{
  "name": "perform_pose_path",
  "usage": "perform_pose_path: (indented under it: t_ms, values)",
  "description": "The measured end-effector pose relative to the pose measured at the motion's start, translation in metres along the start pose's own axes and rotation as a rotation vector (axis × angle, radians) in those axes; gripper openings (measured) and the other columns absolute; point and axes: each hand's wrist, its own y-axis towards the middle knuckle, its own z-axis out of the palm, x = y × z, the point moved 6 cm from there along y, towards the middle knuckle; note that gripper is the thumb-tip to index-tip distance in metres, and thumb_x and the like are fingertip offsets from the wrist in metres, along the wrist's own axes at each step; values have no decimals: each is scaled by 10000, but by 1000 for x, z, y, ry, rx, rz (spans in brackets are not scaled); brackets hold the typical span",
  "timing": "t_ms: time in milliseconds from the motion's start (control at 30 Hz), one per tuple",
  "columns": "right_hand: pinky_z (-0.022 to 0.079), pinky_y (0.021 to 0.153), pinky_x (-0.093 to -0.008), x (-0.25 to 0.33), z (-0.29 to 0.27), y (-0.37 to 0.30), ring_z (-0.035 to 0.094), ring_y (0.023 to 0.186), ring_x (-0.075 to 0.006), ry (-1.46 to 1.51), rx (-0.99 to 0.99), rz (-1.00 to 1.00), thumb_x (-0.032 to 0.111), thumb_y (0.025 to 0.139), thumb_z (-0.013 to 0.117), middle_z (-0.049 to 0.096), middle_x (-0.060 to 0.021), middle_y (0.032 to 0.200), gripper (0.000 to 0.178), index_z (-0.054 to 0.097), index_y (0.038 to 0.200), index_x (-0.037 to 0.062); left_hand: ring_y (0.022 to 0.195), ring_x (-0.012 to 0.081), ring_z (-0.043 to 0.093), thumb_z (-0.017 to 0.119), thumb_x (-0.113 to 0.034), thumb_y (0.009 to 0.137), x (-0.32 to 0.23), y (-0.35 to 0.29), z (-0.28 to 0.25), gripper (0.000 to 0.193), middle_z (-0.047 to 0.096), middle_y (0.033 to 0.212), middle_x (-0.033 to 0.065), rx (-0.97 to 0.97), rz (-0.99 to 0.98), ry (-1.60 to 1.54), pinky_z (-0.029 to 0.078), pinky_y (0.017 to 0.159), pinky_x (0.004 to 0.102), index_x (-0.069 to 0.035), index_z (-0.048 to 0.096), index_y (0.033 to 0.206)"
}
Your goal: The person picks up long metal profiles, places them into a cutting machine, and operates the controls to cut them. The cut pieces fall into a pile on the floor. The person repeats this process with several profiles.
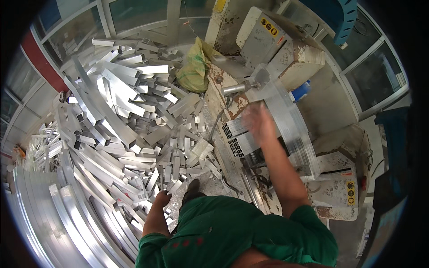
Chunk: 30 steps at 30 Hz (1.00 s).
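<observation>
My right hand (258,121) is over the machine bed, at a bundle of hollow aluminium profiles (237,127) whose open grid-like ends face left. Motion smears its fingers, so I cannot tell whether they grip anything. Right beside it is a wide stack of long, thin silvery profiles (292,127), and a metal cylinder (233,89) points toward it from the machine. My left hand (163,198) hangs low at my left side, its fingers curled closed, with nothing visible in them. Below and around it lie aluminium tube offcuts (176,167).
A large heap of aluminium tubes (118,89) fills the left side. Long profiles (71,214) lie at the lower left. A yellow-green sack (193,67) leans by the machine. Grey machine housings (333,187) with yellow warning labels stand to the right. A hose (230,184) runs near my foot.
</observation>
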Motion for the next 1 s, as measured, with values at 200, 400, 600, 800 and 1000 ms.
perform_pose_path:
  t_ms: [200,400,600,800,1000]
  values:
    - [546,770,-363,-65,-86,-99,652,895,-224,-133,-252,205,315,996,569,642,-115,1123,393,542,1268,33,927,347,699,592,-412,820,24,11,13,494,716,997,213,2,27,137,535,858,434,8,692,1059]
    - [546,755,-353,-46,-145,-191,646,855,-207,-105,-526,79,271,993,571,663,-108,1074,331,571,1223,33,1120,426,612,614,-423,816,-54,44,-16,577,646,1161,293,121,128,157,479,979,467,56,660,1133]
    - [536,741,-347,-34,-185,-275,634,787,-192,-49,-818,-30,257,981,597,675,-104,989,288,595,1136,14,1037,447,609,581,-400,862,-130,104,-22,457,654,1065,272,74,393,231,480,885,486,28,663,1001]
    - [541,674,-337,-45,-238,-366,635,730,-183,-23,-1129,-56,268,975,600,675,-97,940,252,598,1102,50,1072,392,648,652,-354,827,-180,153,10,528,675,1100,280,298,364,217,491,920,440,50,645,1167]
    - [541,634,-315,-93,-279,-470,622,699,-177,29,-1408,23,284,968,587,647,-83,949,271,592,1121,60,1094,348,643,648,-331,854,-225,137,51,514,674,1152,248,355,504,308,485,948,402,43,639,1206]
